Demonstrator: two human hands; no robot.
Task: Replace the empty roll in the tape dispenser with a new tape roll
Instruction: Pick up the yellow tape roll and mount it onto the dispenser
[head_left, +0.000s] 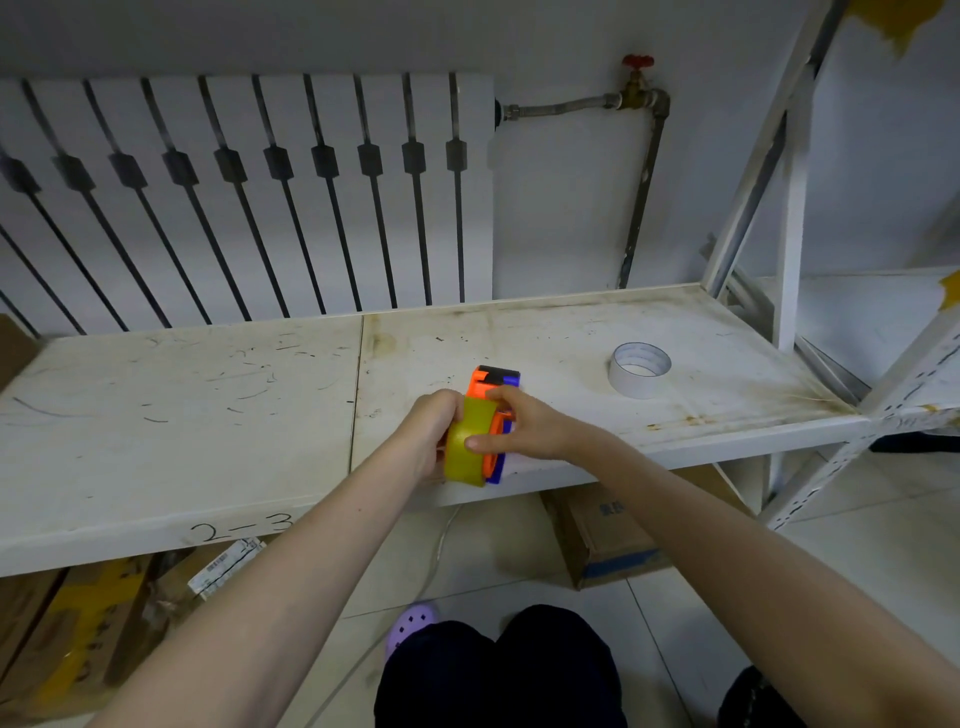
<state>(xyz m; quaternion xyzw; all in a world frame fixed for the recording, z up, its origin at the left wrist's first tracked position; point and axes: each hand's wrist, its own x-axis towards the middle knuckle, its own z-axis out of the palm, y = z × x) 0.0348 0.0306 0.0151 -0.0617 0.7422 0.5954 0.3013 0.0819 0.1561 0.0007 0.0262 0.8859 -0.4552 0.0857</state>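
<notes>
The yellow tape roll (467, 441) sits between both hands, over the front edge of the white shelf (208, 415), pressed against the orange and blue tape dispenser (496, 415), whose head pokes out just beyond the fingertips. The left hand (434, 431) wraps the near-left side of the roll and dispenser body, clenched around them. The right hand (524, 423) grips from the other side, thumb laid across the roll's outer face and fingers over the top towards the dispenser head.

The roll looks stiff and light, a hard ring with a smooth, somewhat slick outer wrap; it should bear a firm squeeze across its flat sides without deforming. The rim gives the best hold, keeping skin off any sticky free end. The dispenser is rigid plastic, also light, and is probably safest held by the body, away from the cutter at its head. Whether the roll is fully seated on the hub cannot be told, since the hands cover it.

Beyond and to the right of the right hand, well apart, a white tape roll (640, 370) lies flat on the shelf; it looks thin-walled, likely the spent one.
</notes>
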